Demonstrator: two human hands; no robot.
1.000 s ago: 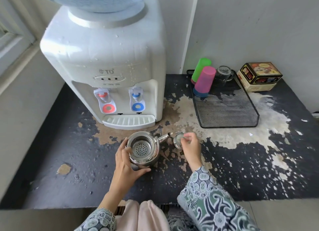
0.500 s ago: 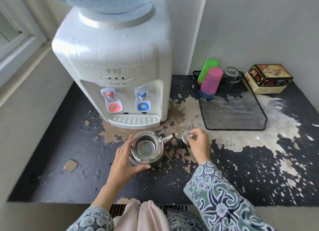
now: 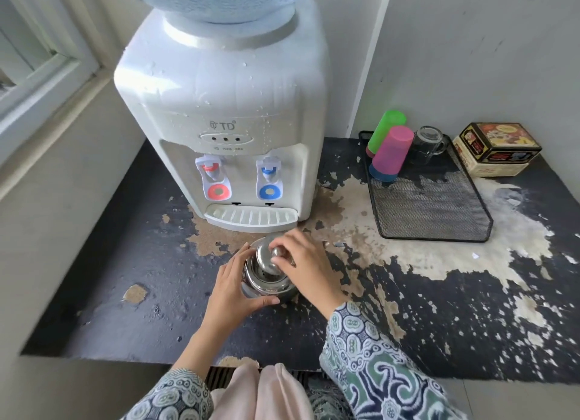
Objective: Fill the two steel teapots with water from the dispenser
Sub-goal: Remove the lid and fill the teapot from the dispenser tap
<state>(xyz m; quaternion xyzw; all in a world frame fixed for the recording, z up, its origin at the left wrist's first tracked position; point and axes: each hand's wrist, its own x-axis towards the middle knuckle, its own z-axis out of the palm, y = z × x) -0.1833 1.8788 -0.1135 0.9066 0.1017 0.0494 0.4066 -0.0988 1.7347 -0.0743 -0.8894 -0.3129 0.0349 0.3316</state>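
Steadying the steel teapot [image 3: 266, 286] on the counter [image 3: 125, 262], the left hand [image 3: 233, 289] wraps its body; the right hand [image 3: 303, 267] pinches the lid [image 3: 266, 256] tilted over the opening. Next: seat the lid squarely. The dispenser [image 3: 226, 121] stands just beyond.

counter [image 3: 439, 319]: black, peeling | on it: dispenser [image 3: 226, 112], teapot [image 3: 266, 286], mesh tray [image 3: 433, 219], tin [image 3: 497, 149]
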